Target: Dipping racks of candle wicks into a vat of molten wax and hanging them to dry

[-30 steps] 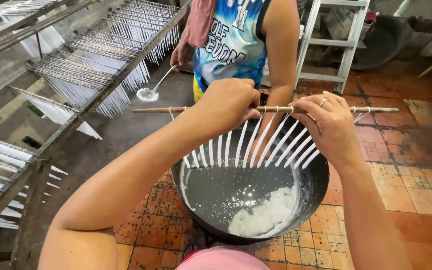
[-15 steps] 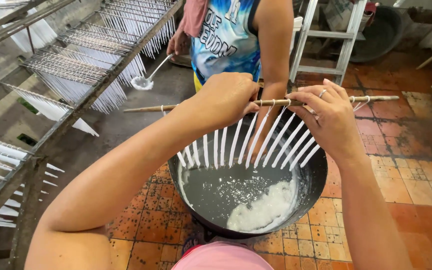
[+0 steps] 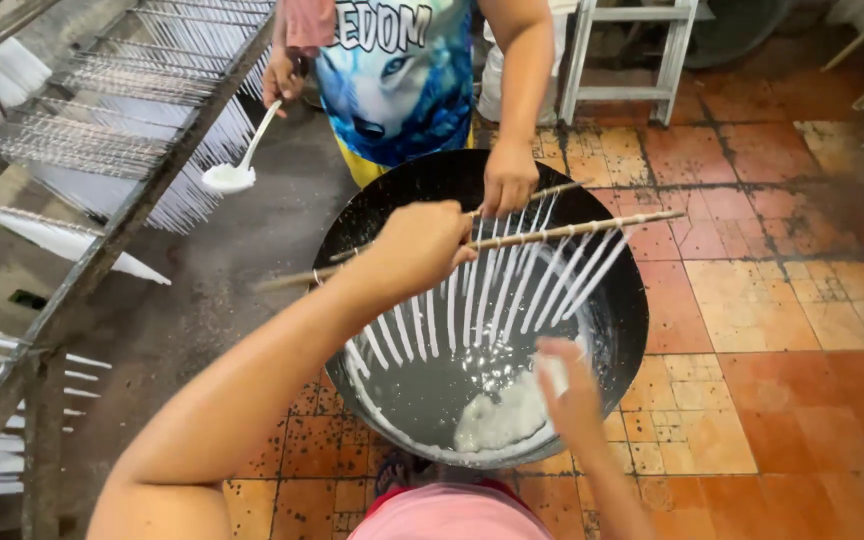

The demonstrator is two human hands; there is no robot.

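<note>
My left hand grips a thin wooden stick near its middle, tilted up to the right. Several white candles hang from it on strings over a big black pan that holds grey liquid and a clump of white wax. Off the stick, my right hand is low over the pan's near rim and blurred, with a white bit at its fingers. Across the pan, another person's hand holds a second stick, and their other hand holds a ladle of white wax.
A metal rack with rows of hanging white candles runs along the left. A white stepladder stands at the back. The floor is orange tile on the right and grey concrete on the left.
My right hand let go of the stick and dropped toward the pan. The stick with candles moved lower over the pan. The other person brought a second stick over the far rim.
</note>
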